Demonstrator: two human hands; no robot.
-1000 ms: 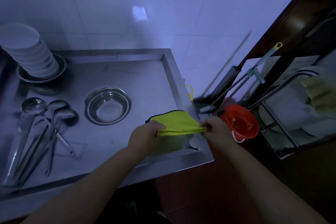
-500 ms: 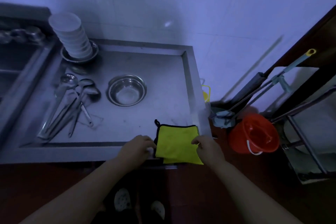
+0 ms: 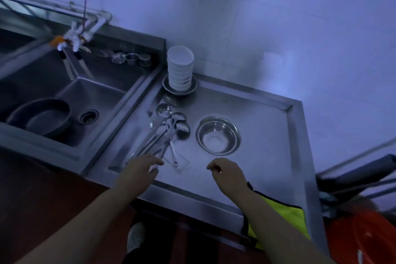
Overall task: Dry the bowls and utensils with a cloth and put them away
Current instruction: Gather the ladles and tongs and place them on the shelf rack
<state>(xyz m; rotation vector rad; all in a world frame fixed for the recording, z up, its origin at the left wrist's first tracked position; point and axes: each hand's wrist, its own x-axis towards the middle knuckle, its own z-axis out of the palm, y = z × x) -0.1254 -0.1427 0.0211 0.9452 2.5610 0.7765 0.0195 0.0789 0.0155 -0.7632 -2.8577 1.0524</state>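
Writing: we can read no brand, label or lettering anywhere in this dim, blue-lit picture.
Left hand: our left hand (image 3: pixel 142 166) reaches to centre frame, fingers extended, fingertips at the near ends of the handles of the bundle of long steel ladles and spoons (image 3: pixel 162 135); we cannot tell whether it grips them.
Right hand: our right hand (image 3: pixel 227 172) hovers just right of centre with fingers loosely curled, holding nothing.
Cloth: the yellow cloth with dark trim (image 3: pixel 285 216) lies flat at the lower right on the front edge of the stainless steel draining counter (image 3: pixel 267 167), partly under our right forearm.
Bowls: a round steel bowl (image 3: pixel 218 135) sits upright right of the utensils; a stack of white bowls (image 3: pixel 180 70) stands on a steel dish above centre.
Change: half a second ago both hands were pressing the cloth; now both have let go, and the view has swung left, revealing a sink (image 3: pixel 70 100) at left.
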